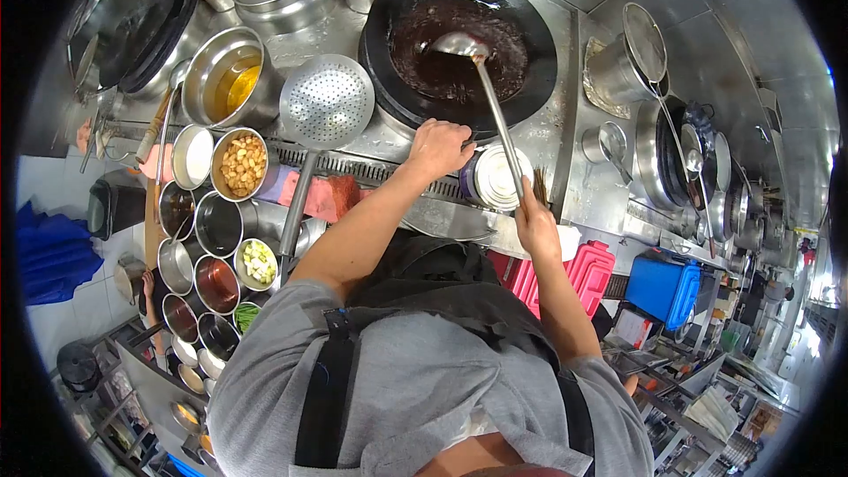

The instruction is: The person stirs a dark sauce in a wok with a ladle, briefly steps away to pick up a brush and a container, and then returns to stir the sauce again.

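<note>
A large black wok [543,62] sits on the stove, with dark brown sauce [433,71] inside. My right hand [537,225] is wrapped round the long handle of a ladle [493,97], whose metal bowl rests in the sauce. At the wok's near edge, my left hand [439,148] is closed over the rim or a near handle, which its fingers hide. Just right of that hand stands a can with a white lid [500,178]. Left of the wok lies a perforated skimmer [327,99], its handle pointing toward me.
Several seasoning pots stand at left, including one of brown chunks [241,165] and one of chopped pale green vegetable [257,263]. A pot of yellow oil [228,79] is beside the skimmer. At right are a steel pot with a strainer [616,71] and a blue bin [661,287].
</note>
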{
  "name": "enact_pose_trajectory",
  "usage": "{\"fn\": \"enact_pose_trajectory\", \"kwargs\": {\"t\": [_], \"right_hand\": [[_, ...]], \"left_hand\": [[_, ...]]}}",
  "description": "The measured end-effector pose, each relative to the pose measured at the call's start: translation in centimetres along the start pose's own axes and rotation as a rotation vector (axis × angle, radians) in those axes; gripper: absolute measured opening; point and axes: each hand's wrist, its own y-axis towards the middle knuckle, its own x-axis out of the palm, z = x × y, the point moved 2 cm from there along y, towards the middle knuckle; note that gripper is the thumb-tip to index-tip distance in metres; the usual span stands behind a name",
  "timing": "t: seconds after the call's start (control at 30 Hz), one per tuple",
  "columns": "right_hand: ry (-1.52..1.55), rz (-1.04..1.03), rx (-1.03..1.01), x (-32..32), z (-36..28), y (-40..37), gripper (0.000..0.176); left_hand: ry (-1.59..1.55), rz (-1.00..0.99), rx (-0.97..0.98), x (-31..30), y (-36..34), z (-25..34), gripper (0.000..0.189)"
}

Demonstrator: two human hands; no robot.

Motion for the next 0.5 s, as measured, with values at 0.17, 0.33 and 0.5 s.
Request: {"fn": "enact_pose_trajectory", "kwargs": {"t": [0.17,0.33,0.5], "right_hand": [[-0.011,0.041,0.13,1.0,0.7,5.3,0.062],[-0.006,0.05,0.221,-3.7,3.1,4.5,0.062],[0.105,0.019,0.261,-11.2,4.0,-1.2,0.056]], "left_hand": [[0.013,-0.009,0.035,-0.2,0.0,-0.1,0.023],[0.003,-0.007,0.051,0.0,0.0,-0.2,0.023],[0.001,-0.026,0.029,-0.2,0.0,-0.1,0.024]]}}
